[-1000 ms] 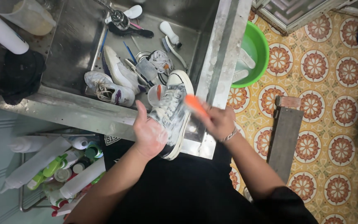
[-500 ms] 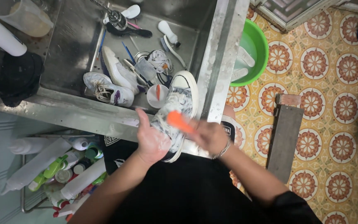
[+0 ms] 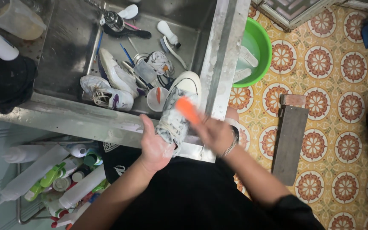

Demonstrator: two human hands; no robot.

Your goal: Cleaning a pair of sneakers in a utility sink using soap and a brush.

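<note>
1. The left hand (image 3: 155,147) is gripping the heel end of a soapy high-top sneaker (image 3: 176,114), fingers wrapped around it, over the near right corner of the steel sink (image 3: 69,55).
2. The right hand (image 3: 215,134) is closing its fingers around an orange brush (image 3: 187,109), pressing it on the sneaker's laces.
3. A green basin (image 3: 257,51) is sitting on the tiled floor, far right.

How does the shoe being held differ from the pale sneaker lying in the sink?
The held shoe is a lathered high-top, propped over the sink rim, gripped by the left hand while the right hand works an orange brush. The pale sneaker is low-cut, untouched, lying on the sink floor. Both are laced.
</note>
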